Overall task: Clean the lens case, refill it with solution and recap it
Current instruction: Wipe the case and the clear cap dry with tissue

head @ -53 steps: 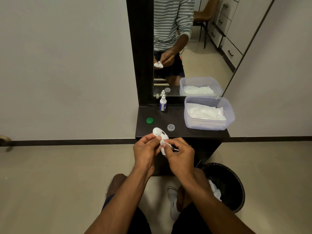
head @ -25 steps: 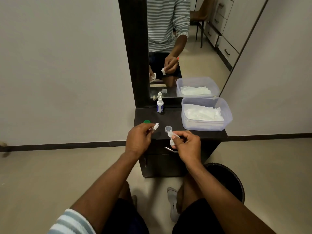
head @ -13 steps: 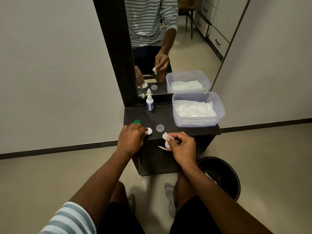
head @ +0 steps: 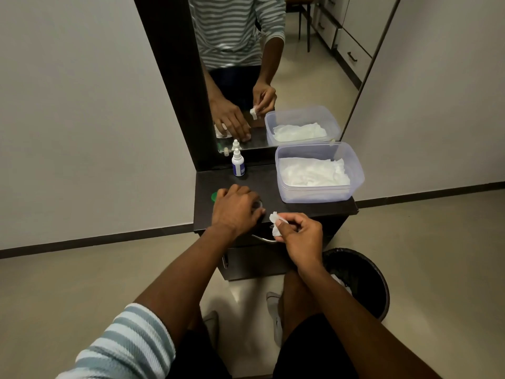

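Note:
My left hand (head: 236, 210) lies palm down on the dark cabinet top (head: 273, 184), fingers curled over a small clear cap (head: 259, 205) of which only an edge shows. The white lens case is hidden under that hand; a white bit of it shows in the mirror. A green cap (head: 214, 196) peeks out at the hand's left. My right hand (head: 299, 237) hovers at the cabinet's front edge, pinching a crumpled white tissue (head: 275, 224). The solution bottle (head: 237, 166) stands upright at the back, against the mirror.
A clear plastic tub (head: 355, 179) of white tissues fills the cabinet's right half. A black bin (head: 366, 280) with used tissues stands on the floor at lower right. A drawer handle (head: 262, 238) juts out below the top. Walls flank the mirror.
My hands have parted. The left one set the lens case down on the cabinet top and slid right over the clear cap. The right one stays at the front edge with the tissue.

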